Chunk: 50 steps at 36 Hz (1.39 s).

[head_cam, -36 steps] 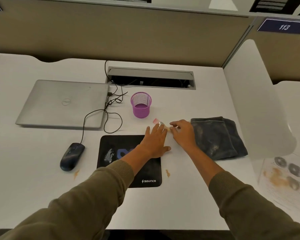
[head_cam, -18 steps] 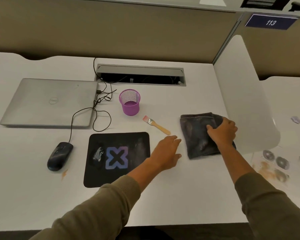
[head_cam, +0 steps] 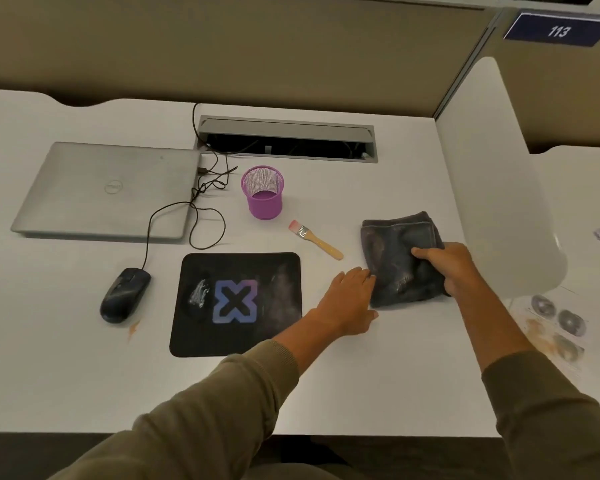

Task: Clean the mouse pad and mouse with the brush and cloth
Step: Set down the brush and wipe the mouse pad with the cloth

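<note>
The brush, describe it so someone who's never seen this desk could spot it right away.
On the white desk, look between the purple mesh cup and the dark folded cloth, just behind the black mouse pad. The brush lies flat there: small, with a pale wooden handle, a metal band and pink bristles.

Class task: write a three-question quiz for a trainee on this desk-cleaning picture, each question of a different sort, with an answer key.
1. True or false: the small wooden-handled brush with pink bristles lies inside the purple mesh cup.
2. Which hand grips the folded dark grey cloth? A) left hand B) right hand C) neither
3. Fill in: the whitish smear on the black mouse pad with the blue X lies on the side nearer the dark corded ____.

Key: 1 false, it lies on the white desk between cup and cloth; 2 B, the left hand only reaches the cloth's edge; 3 mouse.
</note>
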Motion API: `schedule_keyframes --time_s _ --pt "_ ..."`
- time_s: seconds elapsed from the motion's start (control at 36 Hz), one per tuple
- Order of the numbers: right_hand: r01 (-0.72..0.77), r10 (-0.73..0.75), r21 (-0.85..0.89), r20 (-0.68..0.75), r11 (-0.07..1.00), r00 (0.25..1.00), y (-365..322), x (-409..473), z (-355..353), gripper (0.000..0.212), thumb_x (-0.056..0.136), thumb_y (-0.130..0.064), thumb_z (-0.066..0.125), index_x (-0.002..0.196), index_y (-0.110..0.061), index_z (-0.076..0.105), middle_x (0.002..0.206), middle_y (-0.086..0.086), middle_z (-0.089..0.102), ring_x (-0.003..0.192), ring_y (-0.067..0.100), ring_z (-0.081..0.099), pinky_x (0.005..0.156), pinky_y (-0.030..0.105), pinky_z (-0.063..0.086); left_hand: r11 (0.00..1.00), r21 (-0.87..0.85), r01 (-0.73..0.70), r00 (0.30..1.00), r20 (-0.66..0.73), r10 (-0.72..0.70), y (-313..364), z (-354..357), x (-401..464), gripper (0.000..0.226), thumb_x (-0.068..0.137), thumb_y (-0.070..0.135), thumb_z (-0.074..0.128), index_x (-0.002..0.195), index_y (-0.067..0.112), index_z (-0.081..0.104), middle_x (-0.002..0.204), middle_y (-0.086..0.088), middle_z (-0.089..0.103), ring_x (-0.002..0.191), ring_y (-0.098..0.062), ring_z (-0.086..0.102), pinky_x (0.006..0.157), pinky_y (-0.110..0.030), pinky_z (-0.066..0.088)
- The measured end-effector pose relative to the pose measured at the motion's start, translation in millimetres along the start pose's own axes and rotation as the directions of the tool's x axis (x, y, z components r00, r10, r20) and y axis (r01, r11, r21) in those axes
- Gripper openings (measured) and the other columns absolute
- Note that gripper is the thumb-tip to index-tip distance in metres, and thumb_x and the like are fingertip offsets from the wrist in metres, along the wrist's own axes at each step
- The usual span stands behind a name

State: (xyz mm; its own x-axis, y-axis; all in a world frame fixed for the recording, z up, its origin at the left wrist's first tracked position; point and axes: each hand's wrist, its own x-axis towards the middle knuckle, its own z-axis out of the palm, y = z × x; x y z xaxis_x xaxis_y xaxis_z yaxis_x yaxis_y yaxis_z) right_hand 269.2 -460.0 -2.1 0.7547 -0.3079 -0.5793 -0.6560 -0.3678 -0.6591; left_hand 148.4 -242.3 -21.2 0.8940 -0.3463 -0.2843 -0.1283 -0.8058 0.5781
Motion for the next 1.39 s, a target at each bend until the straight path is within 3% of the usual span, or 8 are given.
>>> schedule_keyframes --time_s 0.25,0.47,0.72,0.86,1.03,1.17,1.28,1.39 --pt "0.072 -0.161 0.337 0.243 0.939 0.957 -43 -49 9 0.058 0.068 -0.038 0.097 0.119 -0.020 0.077 0.117 -0.001 0.079 0.116 0.028 0.070 0.099 0.049 0.059 0.995 -0.102 0.014 0.992 -0.124 -0.026 -7 -15 -25 0.065 0.101 0.038 0.070 0.155 0.014 0.044 0.160 -0.009 0.046 0.146 -0.033 0.043 0.124 -0.048 0.030" --pt "0.245 -0.370 0.370 0.318 0.896 0.873 -75 -102 59 0.057 0.078 -0.046 0.090 0.128 -0.025 0.071 0.124 -0.006 0.076 0.120 0.025 0.069 0.098 0.048 0.061 0.958 -0.266 0.110 0.953 -0.245 -0.177 -35 -36 -88 0.076 0.101 0.049 0.066 0.165 0.028 0.030 0.173 0.002 0.030 0.159 -0.026 0.028 0.128 -0.047 0.023" --pt "0.502 -0.503 0.101 0.355 0.859 0.788 -84 -155 146 0.045 0.085 -0.048 0.083 0.121 -0.024 0.073 0.114 -0.008 0.077 0.107 0.020 0.072 0.095 0.042 0.062 0.880 -0.376 0.291 0.876 -0.265 -0.403 -96 -47 -189 0.074 0.097 0.043 0.075 0.160 0.022 0.042 0.165 0.002 0.042 0.152 -0.020 0.039 0.124 -0.040 0.035" --pt "0.732 -0.585 -0.131 0.513 0.669 0.628 -58 -184 209 0.028 0.088 -0.050 0.078 0.100 -0.025 0.073 0.086 -0.010 0.073 0.083 0.011 0.068 0.071 0.025 0.053 0.849 -0.359 0.387 0.826 -0.274 -0.492 -127 -35 -235 0.071 0.097 0.046 0.073 0.158 0.024 0.044 0.166 0.005 0.040 0.154 -0.017 0.035 0.122 -0.031 0.030" --pt "0.869 -0.601 -0.154 0.665 0.470 0.443 -15 -203 269 0.032 0.087 -0.063 0.068 0.097 -0.033 0.065 0.103 -0.021 0.061 0.094 0.002 0.059 0.073 0.020 0.050 0.796 -0.242 0.555 0.774 -0.199 -0.601 -148 -30 -259 0.084 0.098 0.054 0.068 0.166 0.023 0.029 0.175 0.000 0.020 0.161 -0.022 0.021 0.129 -0.040 0.026" --pt "0.885 -0.684 -0.149 0.582 0.441 0.439 -1 -197 302 0.036 0.093 -0.046 0.073 0.117 -0.019 0.071 0.131 -0.010 0.053 0.115 0.008 0.047 0.101 0.026 0.049 0.800 -0.138 0.584 0.782 -0.167 -0.600 -156 -29 -268 0.092 0.100 0.056 0.063 0.169 0.017 0.017 0.178 -0.005 0.006 0.164 -0.024 0.010 0.132 -0.040 0.019" --pt "0.902 -0.776 -0.176 0.461 0.395 0.430 -13 -200 317 0.033 0.095 -0.037 0.073 0.121 -0.016 0.070 0.140 -0.001 0.053 0.128 0.019 0.048 0.108 0.038 0.047 0.816 -0.016 0.577 0.809 -0.125 -0.575 -161 -26 -274 0.094 0.103 0.060 0.054 0.170 0.014 0.007 0.178 -0.006 -0.009 0.164 -0.026 -0.004 0.134 -0.046 0.007" --pt "0.930 -0.698 -0.285 0.616 0.234 0.364 -22 -199 331 0.041 0.099 -0.029 0.065 0.140 -0.023 0.065 0.157 0.003 0.044 0.147 0.026 0.035 0.123 0.048 0.027 0.807 0.112 0.580 0.814 -0.096 -0.573 -166 -19 -275 0.095 0.105 0.066 0.039 0.169 0.013 -0.007 0.175 -0.006 -0.024 0.162 -0.028 -0.019 0.132 -0.055 -0.005"
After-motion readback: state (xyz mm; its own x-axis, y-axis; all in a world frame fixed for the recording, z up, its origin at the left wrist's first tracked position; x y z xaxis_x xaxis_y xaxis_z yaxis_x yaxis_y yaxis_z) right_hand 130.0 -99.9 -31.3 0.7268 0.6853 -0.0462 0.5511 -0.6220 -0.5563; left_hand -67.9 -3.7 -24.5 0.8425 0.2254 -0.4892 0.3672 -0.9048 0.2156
